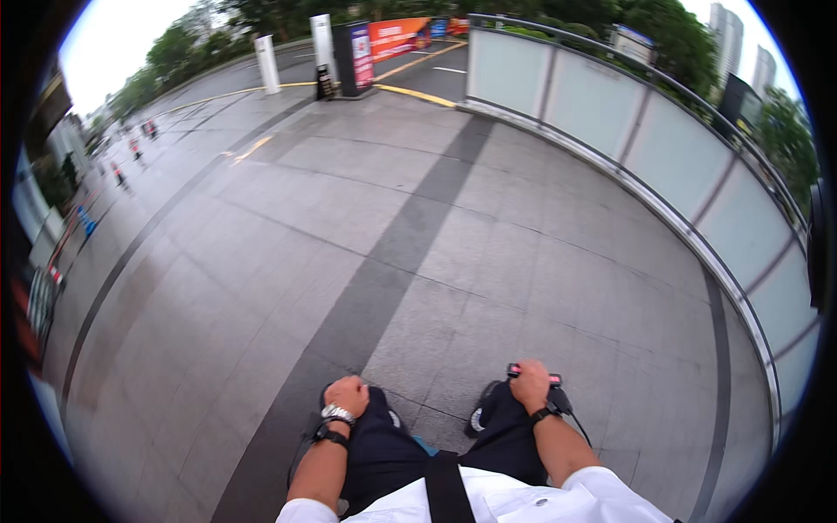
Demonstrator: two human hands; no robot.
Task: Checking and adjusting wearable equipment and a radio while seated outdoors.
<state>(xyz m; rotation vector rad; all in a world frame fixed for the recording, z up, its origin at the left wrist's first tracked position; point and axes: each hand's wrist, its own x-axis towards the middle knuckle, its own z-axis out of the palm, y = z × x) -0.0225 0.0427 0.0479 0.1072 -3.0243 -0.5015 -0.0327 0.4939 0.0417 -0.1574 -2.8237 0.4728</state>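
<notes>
My left hand (348, 395) rests curled on the left knee of my dark trousers (386, 457); its fingers point down and away, so whether it grips anything cannot be told. A metal wristwatch (338, 413) and a black strap (331, 436) circle that wrist. Over the other knee, my right hand (531, 384) is closed around a small black device with pink-red lit parts (554, 379). Another black strap (544, 413) sits on the right wrist, with a dark cable (580, 428) beside the forearm.
Paved ground (458, 261) with a dark stripe (392, 248) stretches ahead. A railing with frosted panels (588, 104) curves along the right. Farther off stand white posts (267, 64), a sign pillar (356, 60), an orange banner (400, 39) and, at left, red-and-white cones (135, 149).
</notes>
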